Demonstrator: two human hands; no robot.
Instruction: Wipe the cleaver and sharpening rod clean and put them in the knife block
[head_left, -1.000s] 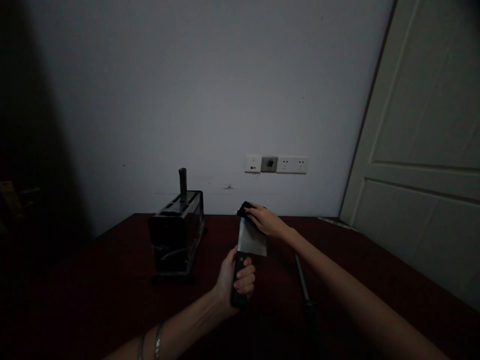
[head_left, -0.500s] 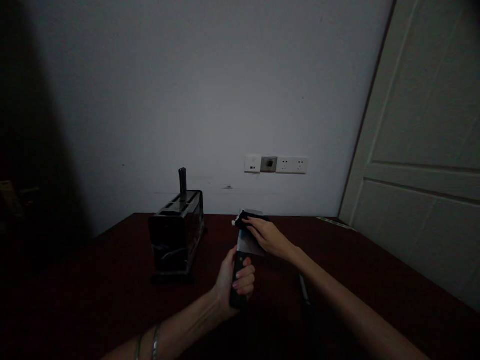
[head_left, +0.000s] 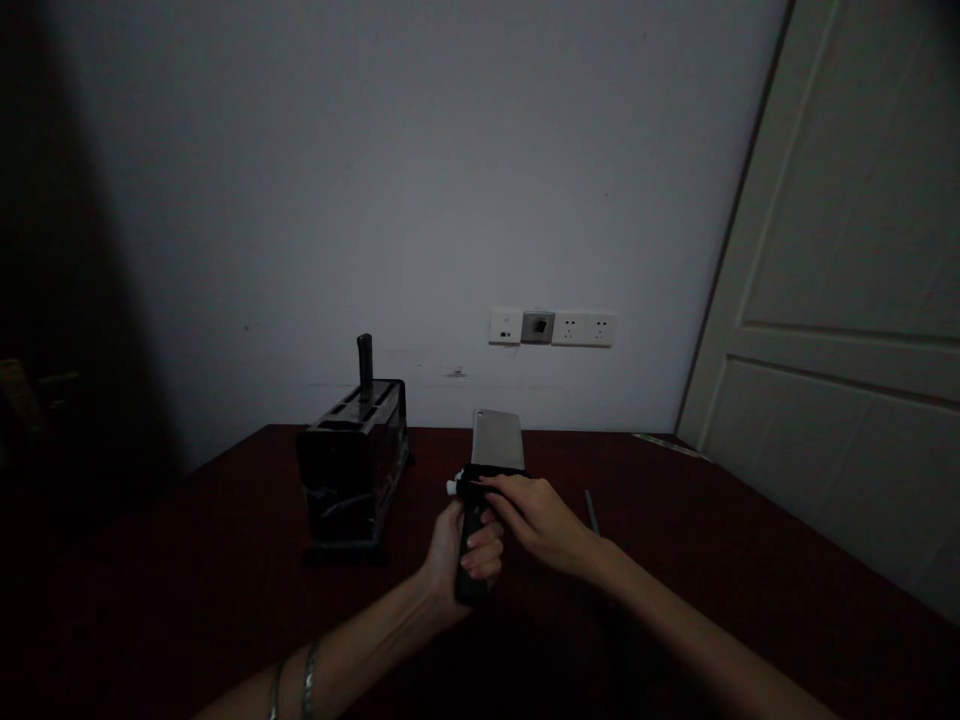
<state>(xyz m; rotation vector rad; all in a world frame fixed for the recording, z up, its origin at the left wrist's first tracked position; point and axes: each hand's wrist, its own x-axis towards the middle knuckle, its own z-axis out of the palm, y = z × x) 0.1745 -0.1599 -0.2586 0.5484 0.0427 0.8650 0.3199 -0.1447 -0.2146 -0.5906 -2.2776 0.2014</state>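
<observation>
My left hand [head_left: 444, 562] is clenched on the cleaver's [head_left: 498, 440] handle, my right hand [head_left: 546, 516] grips a black piece [head_left: 471, 477] across the blade's base — long axis fore-aft over the table [head_left: 675, 520], tip wallward. Slotted block [head_left: 337, 490] stands left — rod [head_left: 592, 511] right, partly behind my forearm [head_left: 675, 615].

The black item [head_left: 480, 473] is drawn down the cleaver [head_left: 498, 438] by the right grip [head_left: 536, 515], from near the blade's far end to beside the handle [head_left: 471, 580]; the blade's far part is now bared, its near part covered.
</observation>
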